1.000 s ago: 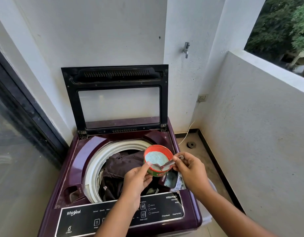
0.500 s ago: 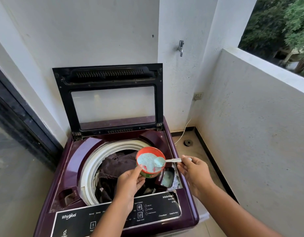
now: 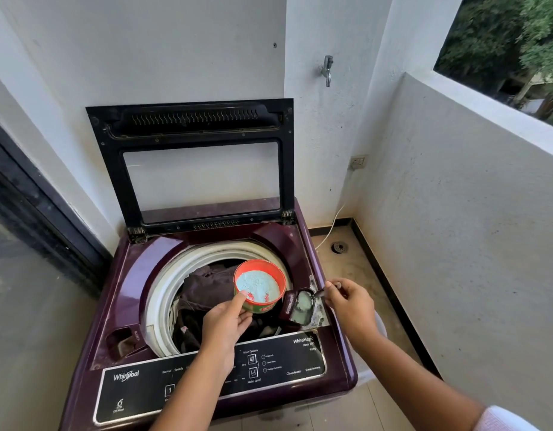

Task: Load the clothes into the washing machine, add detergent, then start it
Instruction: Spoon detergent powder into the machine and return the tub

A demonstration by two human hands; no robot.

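Observation:
A maroon top-load washing machine stands with its black-framed lid raised. Dark clothes lie in the white-rimmed drum. My left hand holds an orange-rimmed round tub of pale blue detergent powder over the drum's right side. My right hand grips a small spoon, whose bowl is tipped into the detergent tray at the machine's right front corner. Blue powder lies in that tray.
The black control panel runs along the machine's front. A tap sticks out of the wall above. A socket and white cable, a floor drain, a low parapet wall at right and a dark glass door at left.
My right hand lifted a spoonful of powder out of the tub and carried it right and down to the detergent tray. The left hand kept the tub over the drum.

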